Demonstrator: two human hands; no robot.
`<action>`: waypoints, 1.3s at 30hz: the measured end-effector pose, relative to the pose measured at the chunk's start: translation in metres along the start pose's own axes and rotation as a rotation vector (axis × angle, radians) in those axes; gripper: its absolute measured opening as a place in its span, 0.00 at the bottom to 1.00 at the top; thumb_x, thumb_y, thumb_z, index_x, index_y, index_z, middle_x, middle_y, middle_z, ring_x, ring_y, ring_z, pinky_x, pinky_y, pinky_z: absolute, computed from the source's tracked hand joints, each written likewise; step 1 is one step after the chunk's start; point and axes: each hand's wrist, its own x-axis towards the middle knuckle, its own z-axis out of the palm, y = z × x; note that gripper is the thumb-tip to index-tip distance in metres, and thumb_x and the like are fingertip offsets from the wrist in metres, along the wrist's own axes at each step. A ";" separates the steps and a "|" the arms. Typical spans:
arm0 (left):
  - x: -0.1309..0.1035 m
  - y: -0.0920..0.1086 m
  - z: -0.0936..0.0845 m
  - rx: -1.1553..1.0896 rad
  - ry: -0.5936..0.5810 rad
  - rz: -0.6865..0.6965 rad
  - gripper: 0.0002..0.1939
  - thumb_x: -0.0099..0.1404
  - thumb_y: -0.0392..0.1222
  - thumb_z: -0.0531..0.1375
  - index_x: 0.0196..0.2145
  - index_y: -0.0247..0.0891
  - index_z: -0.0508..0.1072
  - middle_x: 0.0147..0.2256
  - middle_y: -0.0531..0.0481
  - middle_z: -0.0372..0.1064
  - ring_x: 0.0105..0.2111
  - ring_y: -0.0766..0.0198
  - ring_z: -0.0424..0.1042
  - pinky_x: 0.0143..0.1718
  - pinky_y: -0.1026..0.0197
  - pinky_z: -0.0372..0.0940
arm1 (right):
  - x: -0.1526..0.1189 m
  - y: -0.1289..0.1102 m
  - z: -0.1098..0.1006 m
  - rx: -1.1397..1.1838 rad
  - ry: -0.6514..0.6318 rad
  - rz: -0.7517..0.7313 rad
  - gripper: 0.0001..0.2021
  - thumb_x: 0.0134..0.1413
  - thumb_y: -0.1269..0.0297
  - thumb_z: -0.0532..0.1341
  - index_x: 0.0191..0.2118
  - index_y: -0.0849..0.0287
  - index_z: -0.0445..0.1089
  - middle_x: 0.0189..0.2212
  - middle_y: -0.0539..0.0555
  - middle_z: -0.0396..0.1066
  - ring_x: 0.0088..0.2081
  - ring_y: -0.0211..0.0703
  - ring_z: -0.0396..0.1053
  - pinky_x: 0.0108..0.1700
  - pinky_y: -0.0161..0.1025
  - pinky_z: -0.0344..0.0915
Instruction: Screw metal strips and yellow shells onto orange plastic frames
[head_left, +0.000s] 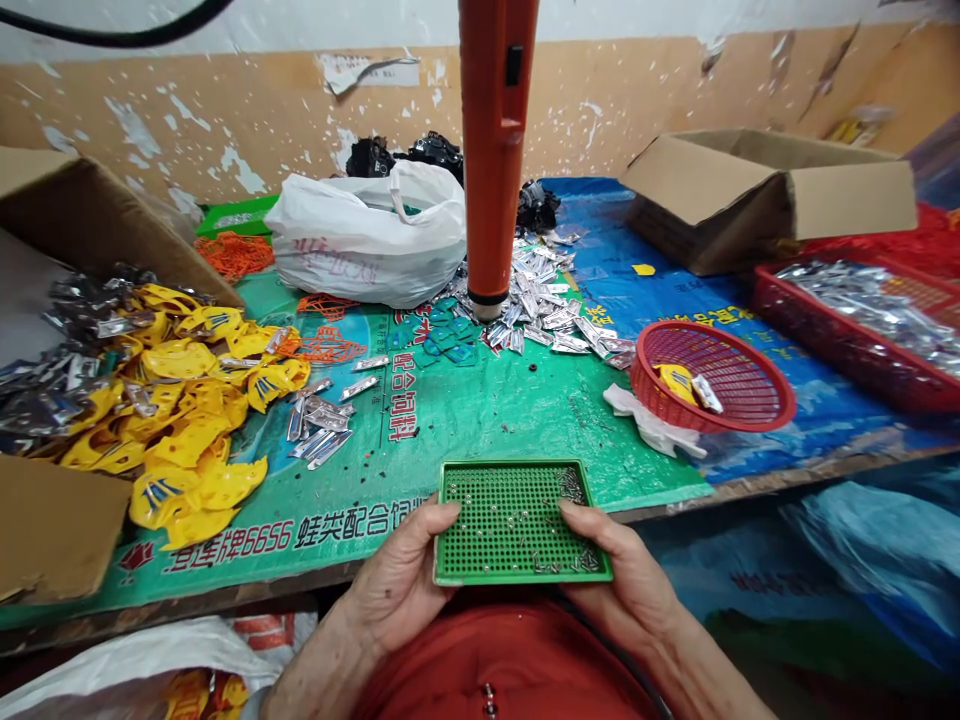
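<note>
A shallow green tray (480, 568), its floor pierced with rows of small holes, is held level in front of my body at the table's front edge. My left hand (405, 565) grips its left side, thumb over the rim. Around the right side is my right hand (619, 560), its thumb resting inside the rim. Small metal screws (574, 487) are bunched in the tray's upper right corner, more lie along the lower right, and a few are scattered or stand in holes. The fingers beneath the tray are hidden.
An orange electric screwdriver (491, 160) hangs upright beyond the tray. Yellow plastic parts (184, 400) spill from a cardboard box at left. Silvery packets (540, 300) lie behind the tool. At right stand a red round basket (750, 375), a red crate (847, 375) and an open carton (720, 215).
</note>
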 end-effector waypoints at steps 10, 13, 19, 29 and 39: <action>-0.001 0.000 0.004 -0.012 0.052 -0.009 0.14 0.56 0.35 0.64 0.41 0.30 0.77 0.36 0.43 0.79 0.43 0.52 0.75 0.54 0.51 0.62 | 0.001 0.000 0.006 0.018 0.050 0.000 0.13 0.39 0.69 0.69 0.36 0.62 0.77 0.35 0.56 0.79 0.37 0.48 0.75 0.51 0.48 0.67; 0.000 0.000 0.004 -0.022 0.089 0.006 0.12 0.56 0.35 0.64 0.39 0.30 0.77 0.37 0.43 0.79 0.43 0.53 0.75 0.53 0.51 0.63 | 0.002 0.005 0.004 0.046 0.018 -0.021 0.13 0.41 0.69 0.68 0.38 0.62 0.76 0.36 0.57 0.79 0.40 0.50 0.75 0.52 0.50 0.66; -0.001 -0.002 0.006 -0.036 0.191 0.060 0.14 0.58 0.36 0.62 0.42 0.30 0.76 0.39 0.42 0.78 0.43 0.53 0.75 0.52 0.51 0.65 | 0.002 0.009 0.009 0.058 -0.026 -0.033 0.13 0.42 0.70 0.68 0.38 0.62 0.76 0.38 0.57 0.79 0.42 0.50 0.75 0.53 0.51 0.64; 0.000 -0.002 0.008 -0.044 0.226 0.067 0.14 0.61 0.35 0.60 0.45 0.29 0.75 0.40 0.41 0.78 0.43 0.53 0.75 0.52 0.50 0.65 | 0.003 0.003 0.015 0.063 0.031 -0.002 0.14 0.40 0.70 0.69 0.38 0.63 0.76 0.37 0.58 0.79 0.39 0.49 0.76 0.52 0.51 0.65; 0.000 -0.003 0.007 -0.041 0.219 0.046 0.13 0.63 0.35 0.59 0.45 0.29 0.75 0.39 0.40 0.78 0.43 0.53 0.76 0.52 0.50 0.65 | 0.005 0.007 0.007 0.102 0.043 -0.013 0.15 0.41 0.69 0.68 0.40 0.62 0.76 0.37 0.57 0.79 0.41 0.49 0.75 0.54 0.50 0.64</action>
